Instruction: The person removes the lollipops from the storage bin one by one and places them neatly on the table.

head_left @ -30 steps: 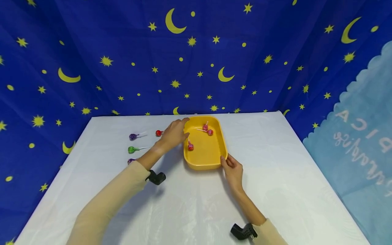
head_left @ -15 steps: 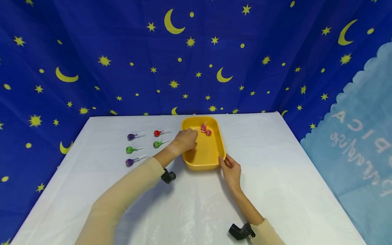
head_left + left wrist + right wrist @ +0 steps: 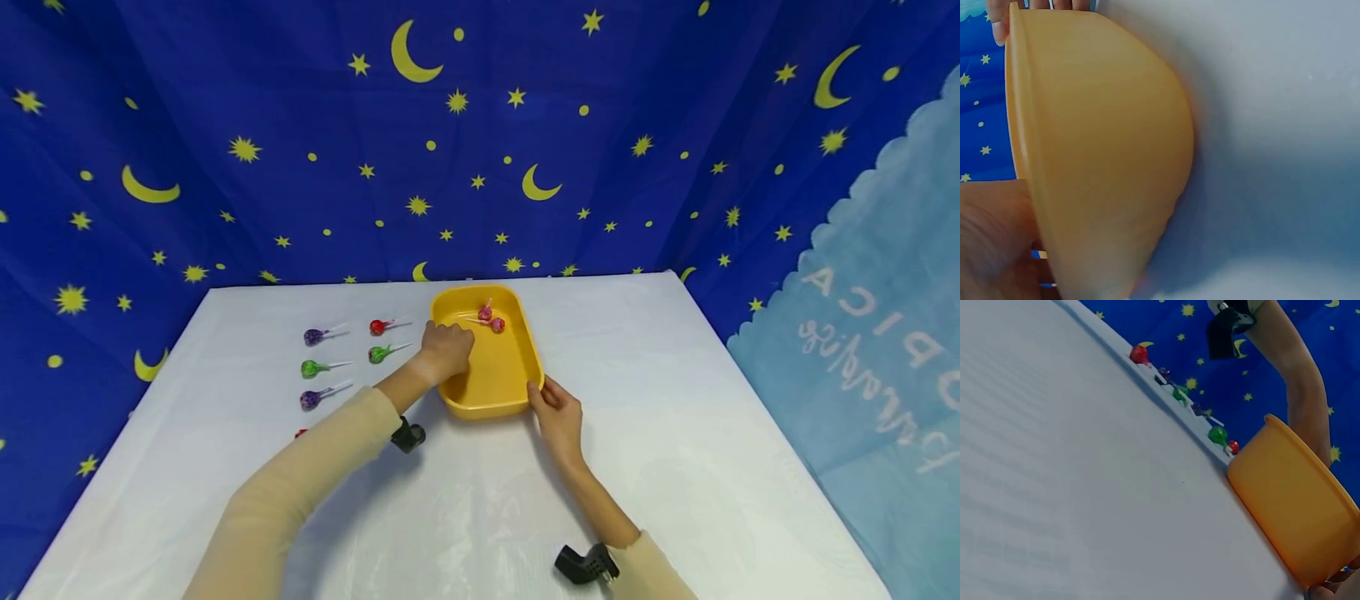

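A yellow plastic tray [image 3: 495, 379] sits near the middle of the white table. Two pink lollipops [image 3: 492, 321] lie inside, towards its far end. My left hand [image 3: 447, 348] reaches over the tray's left rim with bent fingers; the fingertips are hidden, and so is whatever lies under them. In the left wrist view, that hand [image 3: 994, 231] is beside the tray's rim. At the near right corner, my right hand [image 3: 558, 412] pinches the tray's rim, thumb on top and fingers outside. The right wrist view shows part of this hand [image 3: 1341, 589] low at the tray's wall [image 3: 1291, 500].
Left of the tray lie several lollipops in rows: a red one [image 3: 377, 327], a green one [image 3: 377, 354], another green one [image 3: 310, 368] and purple ones [image 3: 310, 400]. One more red lollipop [image 3: 301, 432] shows partly behind the left sleeve. A blue star-patterned cloth [image 3: 480, 125] hangs behind the table.
My left hand has moved from the tray's left rim down into it, covering the spot where a third pink lollipop lay. The right hand keeps its hold on the rim.
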`<state>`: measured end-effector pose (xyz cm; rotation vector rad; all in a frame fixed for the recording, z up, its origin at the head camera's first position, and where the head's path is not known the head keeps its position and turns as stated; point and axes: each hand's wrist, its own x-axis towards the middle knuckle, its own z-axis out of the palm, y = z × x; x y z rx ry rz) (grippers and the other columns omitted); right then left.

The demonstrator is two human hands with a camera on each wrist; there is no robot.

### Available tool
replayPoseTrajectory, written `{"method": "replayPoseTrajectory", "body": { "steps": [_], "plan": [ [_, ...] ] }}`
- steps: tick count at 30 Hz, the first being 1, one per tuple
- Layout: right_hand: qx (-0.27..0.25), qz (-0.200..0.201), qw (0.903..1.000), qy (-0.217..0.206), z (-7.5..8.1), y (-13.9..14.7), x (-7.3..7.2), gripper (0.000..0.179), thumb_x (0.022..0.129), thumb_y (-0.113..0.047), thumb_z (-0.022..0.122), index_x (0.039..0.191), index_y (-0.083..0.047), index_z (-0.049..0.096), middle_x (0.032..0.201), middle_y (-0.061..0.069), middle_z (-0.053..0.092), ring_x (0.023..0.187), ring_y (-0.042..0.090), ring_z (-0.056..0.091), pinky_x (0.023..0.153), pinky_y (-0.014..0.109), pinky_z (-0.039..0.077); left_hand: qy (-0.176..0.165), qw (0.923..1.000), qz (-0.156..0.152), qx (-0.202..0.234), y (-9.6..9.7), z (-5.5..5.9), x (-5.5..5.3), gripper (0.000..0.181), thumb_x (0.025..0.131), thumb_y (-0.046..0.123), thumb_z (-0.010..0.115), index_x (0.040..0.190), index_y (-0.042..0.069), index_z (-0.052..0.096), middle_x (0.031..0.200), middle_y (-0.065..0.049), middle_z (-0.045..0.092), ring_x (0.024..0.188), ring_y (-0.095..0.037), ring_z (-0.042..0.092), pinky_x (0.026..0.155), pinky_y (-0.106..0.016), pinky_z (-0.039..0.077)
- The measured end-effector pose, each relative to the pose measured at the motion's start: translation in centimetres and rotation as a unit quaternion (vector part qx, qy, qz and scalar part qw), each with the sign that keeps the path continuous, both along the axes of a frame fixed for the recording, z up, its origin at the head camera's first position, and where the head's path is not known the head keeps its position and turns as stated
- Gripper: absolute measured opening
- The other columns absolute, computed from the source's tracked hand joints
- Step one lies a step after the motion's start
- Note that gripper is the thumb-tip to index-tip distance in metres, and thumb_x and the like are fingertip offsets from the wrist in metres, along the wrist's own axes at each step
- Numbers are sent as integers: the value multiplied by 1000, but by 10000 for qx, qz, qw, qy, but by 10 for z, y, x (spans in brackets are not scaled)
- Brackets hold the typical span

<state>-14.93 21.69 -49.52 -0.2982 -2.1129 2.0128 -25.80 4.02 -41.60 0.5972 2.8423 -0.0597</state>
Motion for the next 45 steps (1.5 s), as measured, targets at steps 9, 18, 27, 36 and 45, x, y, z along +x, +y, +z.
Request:
{"method": "replayPoseTrajectory", "body": {
  "steps": [9, 18, 27, 36, 45],
  "plan": [
    [25, 65, 10000, 38, 0, -2, 0, 44, 96, -16, 62, 132, 8, 55, 122, 28, 63, 111, 25, 65, 81, 12, 51, 280, 9988, -345, 193, -8, -14, -4, 8, 94, 14, 58, 93, 13, 66, 82, -4, 63, 80, -25, 59, 100, -54, 26],
    [26, 92, 9999, 64, 0, -1, 0, 44, 96, -16, 62, 132, 8, 54, 122, 27, 62, 114, 30, 63, 82, 13, 51, 79, 9945, -794, 674, -13, -13, -2, 7, 95, 13, 62, 100, 9, 64, 92, -6, 66, 92, -25, 59, 90, -44, 37],
    [80, -32, 10000, 43, 0, -1, 1, 42, 95, -14, 63, 130, 9, 56, 119, 28, 64, 107, 24, 66, 79, 13, 52, -241, 9940, -591, 886, -13, -12, -3, 9, 92, 7, 64, 101, 5, 62, 97, -11, 59, 84, -24, 53, 76, -33, 48],
    [6, 28, 10000, 41, -1, -2, -2, 43, 95, -16, 63, 131, 7, 57, 120, 26, 64, 109, 23, 66, 80, 13, 51, -269, 9927, -588, 1021, -17, -12, -8, 16, 84, 17, 77, 89, 10, 64, 83, -4, 59, 77, -20, 53, 69, -30, 46],
    [6, 78, 9999, 84, -1, -1, -1, 44, 96, -17, 63, 132, 7, 55, 123, 27, 63, 111, 24, 64, 81, 12, 51, -288, 9840, -560, 1667, -22, -11, -10, 15, 81, 15, 80, 92, 9, 72, 88, -4, 63, 87, -21, 53, 75, -33, 48]
  ]
}}
